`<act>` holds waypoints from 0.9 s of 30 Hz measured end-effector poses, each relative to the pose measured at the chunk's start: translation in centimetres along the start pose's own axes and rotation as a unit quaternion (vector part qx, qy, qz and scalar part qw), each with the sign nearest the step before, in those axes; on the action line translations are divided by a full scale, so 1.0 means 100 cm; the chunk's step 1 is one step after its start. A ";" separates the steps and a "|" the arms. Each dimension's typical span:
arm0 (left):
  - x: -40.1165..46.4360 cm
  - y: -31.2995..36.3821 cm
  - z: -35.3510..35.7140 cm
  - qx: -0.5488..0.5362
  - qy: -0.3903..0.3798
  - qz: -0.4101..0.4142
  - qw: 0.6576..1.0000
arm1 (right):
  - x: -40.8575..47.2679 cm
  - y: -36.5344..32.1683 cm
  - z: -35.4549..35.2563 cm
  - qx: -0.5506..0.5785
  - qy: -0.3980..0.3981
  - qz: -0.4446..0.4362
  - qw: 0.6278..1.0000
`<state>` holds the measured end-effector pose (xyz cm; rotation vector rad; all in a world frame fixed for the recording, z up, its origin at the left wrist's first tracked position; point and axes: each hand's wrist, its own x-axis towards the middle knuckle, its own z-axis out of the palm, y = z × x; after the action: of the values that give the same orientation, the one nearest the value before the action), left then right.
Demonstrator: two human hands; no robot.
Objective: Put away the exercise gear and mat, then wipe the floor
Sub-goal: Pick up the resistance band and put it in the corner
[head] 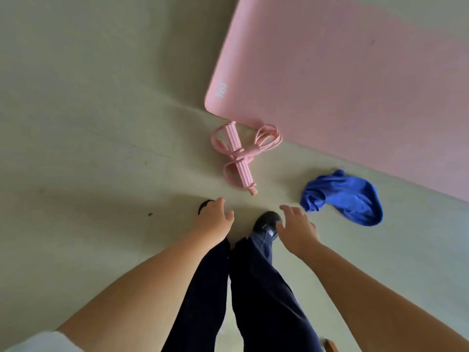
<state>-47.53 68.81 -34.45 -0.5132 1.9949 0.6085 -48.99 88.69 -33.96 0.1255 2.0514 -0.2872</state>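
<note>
Mat [342, 80] cut off by frame

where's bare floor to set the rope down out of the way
Bare floor lies wide open left of the pink mat and jump rope. It is crowded between the rope, the blue cloth and the mat's edge.
</note>
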 end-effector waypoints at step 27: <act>0.185 -0.020 0.082 -0.085 0.081 -0.062 0.991 | 0.215 0.019 0.107 0.219 -0.037 -0.030 0.975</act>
<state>-49.30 70.24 -54.65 -0.8076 2.0552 0.6810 -49.71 87.04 -57.99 0.3188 1.8920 -0.7686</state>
